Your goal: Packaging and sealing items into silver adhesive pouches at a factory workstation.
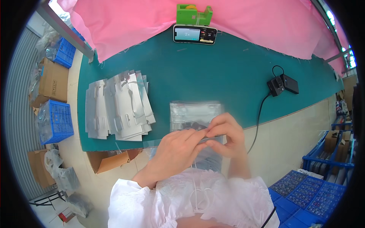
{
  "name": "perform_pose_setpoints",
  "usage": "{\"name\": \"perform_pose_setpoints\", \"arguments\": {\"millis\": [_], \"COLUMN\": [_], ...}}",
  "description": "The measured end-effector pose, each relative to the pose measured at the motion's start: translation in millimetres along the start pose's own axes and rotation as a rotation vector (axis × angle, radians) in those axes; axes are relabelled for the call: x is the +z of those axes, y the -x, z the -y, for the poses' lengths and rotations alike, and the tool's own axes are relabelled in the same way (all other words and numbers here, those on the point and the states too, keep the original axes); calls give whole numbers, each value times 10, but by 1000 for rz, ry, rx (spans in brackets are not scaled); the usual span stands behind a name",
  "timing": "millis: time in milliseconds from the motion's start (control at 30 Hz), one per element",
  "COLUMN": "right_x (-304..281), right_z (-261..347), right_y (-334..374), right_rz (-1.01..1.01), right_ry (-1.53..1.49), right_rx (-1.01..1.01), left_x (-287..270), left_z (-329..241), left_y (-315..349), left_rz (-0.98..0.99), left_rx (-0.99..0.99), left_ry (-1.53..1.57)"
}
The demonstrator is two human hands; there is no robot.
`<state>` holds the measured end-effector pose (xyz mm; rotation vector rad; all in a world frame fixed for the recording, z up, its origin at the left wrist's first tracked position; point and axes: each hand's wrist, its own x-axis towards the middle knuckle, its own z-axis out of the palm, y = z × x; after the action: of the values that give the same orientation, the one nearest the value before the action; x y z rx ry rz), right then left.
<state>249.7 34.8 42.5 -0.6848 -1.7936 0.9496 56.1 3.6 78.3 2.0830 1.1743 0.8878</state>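
Both hands meet at the table's near edge, in front of my body. My left hand (178, 152) is closed, its fingers pressed together at the rim of a clear plastic bag (211, 161) that hangs below the edge. My right hand (229, 137) pinches the same bag with thumb and fingers, its fingertips touching those of my left hand. The exact grip is partly hidden behind the fingers. Just beyond the hands, a stack of clear plastic bags (195, 110) lies flat on the green table (213, 72).
To the left lie piles of silvery flat sheets (127, 108) with cutouts. A phone (194, 35) leans against a green tape dispenser (194, 16) at the back. A black cabled device (276, 86) sits right. Blue crates (61, 119) and an open carton (114, 162) stand on the floor.
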Motion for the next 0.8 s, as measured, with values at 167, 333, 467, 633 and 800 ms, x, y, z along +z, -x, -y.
{"name": "perform_pose_setpoints", "arguments": {"millis": [167,333,467,633,800], "right_x": [-4,-21,-17,-87,-258], "right_z": [12,35,34,-7,-52], "right_y": [-10,-5,12,25,106], "right_rz": [6,28,17,13,-217], "right_ry": [-9,0,28,88,-22], "right_rx": [-3,-30,-26,-27,97], "left_x": [11,-5,-48,-136,-313], "left_z": [7,-3,-17,124,312], "left_y": [-4,3,-29,66,171], "left_rz": [-26,2,-20,-5,-65], "left_rx": [14,13,-1,-49,-103], "left_ry": [32,38,11,-26,-33]}}
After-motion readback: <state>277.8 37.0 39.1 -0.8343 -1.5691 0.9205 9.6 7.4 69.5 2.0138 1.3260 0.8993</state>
